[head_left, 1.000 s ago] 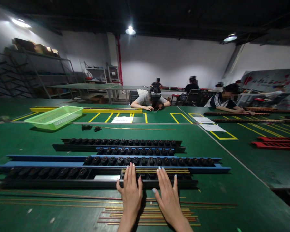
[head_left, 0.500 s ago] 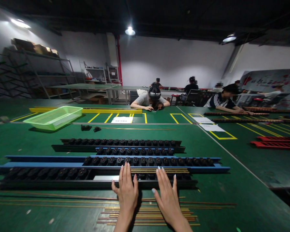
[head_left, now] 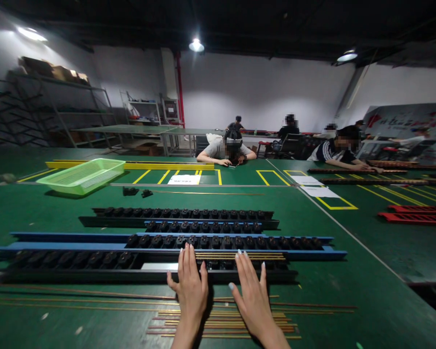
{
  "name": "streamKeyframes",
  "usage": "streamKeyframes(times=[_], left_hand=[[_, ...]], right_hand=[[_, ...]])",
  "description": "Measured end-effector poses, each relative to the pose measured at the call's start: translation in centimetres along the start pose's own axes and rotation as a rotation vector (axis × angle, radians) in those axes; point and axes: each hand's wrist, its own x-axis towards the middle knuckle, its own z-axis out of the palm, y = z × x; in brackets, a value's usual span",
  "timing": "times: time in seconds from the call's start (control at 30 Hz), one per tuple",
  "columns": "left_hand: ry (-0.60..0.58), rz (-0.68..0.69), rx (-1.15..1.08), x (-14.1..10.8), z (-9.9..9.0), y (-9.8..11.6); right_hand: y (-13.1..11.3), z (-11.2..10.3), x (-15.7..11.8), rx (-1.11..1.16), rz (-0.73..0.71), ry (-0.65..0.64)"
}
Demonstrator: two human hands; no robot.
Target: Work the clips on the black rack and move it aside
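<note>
Brass rods (head_left: 240, 256) already lie along the black jig (head_left: 76, 276) beneath my open, spread left hand (head_left: 188, 293) and right hand (head_left: 253, 295), gripping nothing, while more loose rods (head_left: 221, 325) lie on the green mat (head_left: 366, 310) nearer me.

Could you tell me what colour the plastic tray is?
The plastic tray is light green, clearest in the head view.
</note>
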Motion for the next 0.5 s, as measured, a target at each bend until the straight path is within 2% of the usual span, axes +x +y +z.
streamKeyframes(times=[0.13,0.5], left_hand=[[-0.036,0.058,-0.023,-0.32,0.17,0.11],[-0.022,0.060,-0.018,-0.44,0.24,0.32]], right_hand=[[-0.12,-0.01,0.02,0.001,0.001,0.006],[0.39,0.12,0.04,0.012,-0.011,0.000]])
